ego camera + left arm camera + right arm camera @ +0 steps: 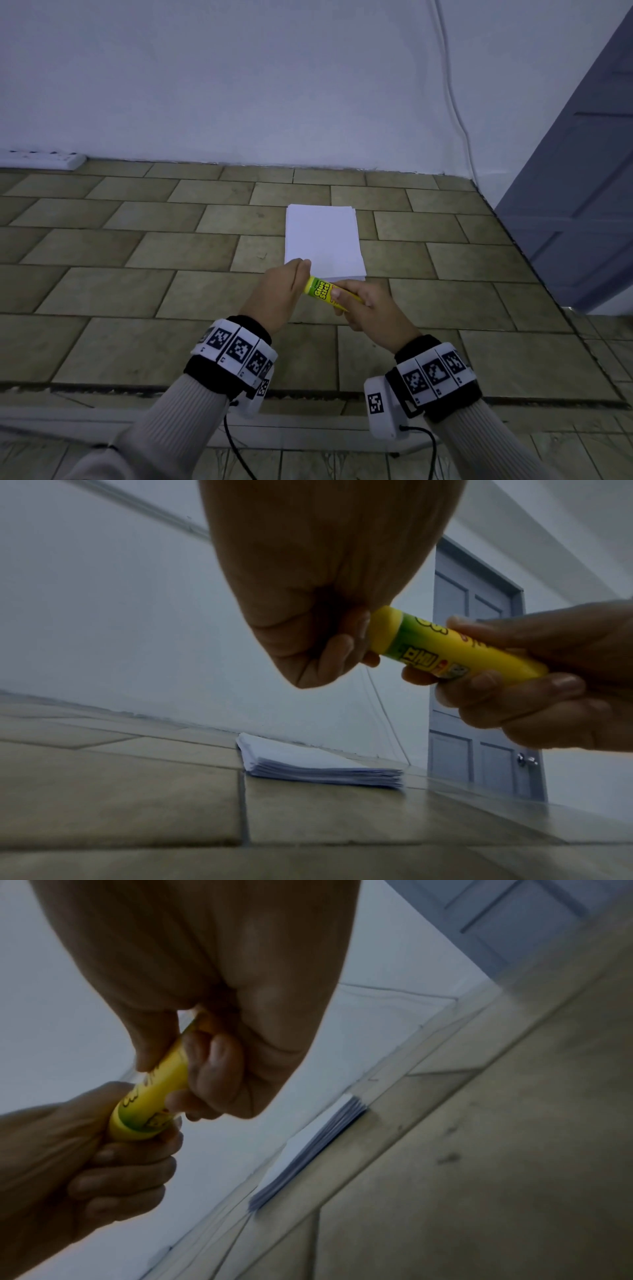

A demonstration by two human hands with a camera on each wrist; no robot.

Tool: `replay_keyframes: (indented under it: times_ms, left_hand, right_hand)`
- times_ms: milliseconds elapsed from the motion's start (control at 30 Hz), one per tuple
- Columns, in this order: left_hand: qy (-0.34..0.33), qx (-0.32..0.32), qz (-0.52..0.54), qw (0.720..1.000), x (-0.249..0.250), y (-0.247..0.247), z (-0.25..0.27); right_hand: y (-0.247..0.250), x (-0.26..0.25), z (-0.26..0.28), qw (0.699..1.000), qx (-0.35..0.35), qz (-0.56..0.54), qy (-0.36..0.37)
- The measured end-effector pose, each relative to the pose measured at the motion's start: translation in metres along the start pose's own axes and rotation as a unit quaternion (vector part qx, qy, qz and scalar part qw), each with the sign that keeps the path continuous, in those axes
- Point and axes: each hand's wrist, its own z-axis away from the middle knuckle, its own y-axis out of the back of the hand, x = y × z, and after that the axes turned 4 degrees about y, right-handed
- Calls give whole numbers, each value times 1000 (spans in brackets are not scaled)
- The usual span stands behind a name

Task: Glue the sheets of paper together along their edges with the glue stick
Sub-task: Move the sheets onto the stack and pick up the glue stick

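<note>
A yellow-and-green glue stick (323, 291) is held level above the tiled surface, both ends gripped, just in front of a squared stack of white paper (322, 240) lying flat.

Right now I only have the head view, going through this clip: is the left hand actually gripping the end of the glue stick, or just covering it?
Observer: Gripping. In the left wrist view the left hand curls its fingers round the yellow end of the glue stick.
Operator: And the right hand underneath?
Observer: The right hand wraps the barrel, thumb on top, fingers below.
Operator: Is the paper one sheet?
Observer: No, the paper stack shows many layered edges, lying flat on the tiled surface, apart from both hands.
</note>
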Motion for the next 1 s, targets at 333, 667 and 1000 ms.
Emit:
replay_keyframes:
  times_ms: [333, 667, 1000]
  left_hand:
    - [-123, 8, 47, 991, 5, 11, -6]
    - [-28, -17, -10, 999, 8, 16, 0]
    - [128, -60, -209, 968, -42, 4, 34]
  right_hand:
    - [-9, -13, 4, 996, 16, -83, -21]
    - [9, -18, 14, 992, 39, 115, 24]
    - [16, 24, 41, 957, 256, 131, -28]
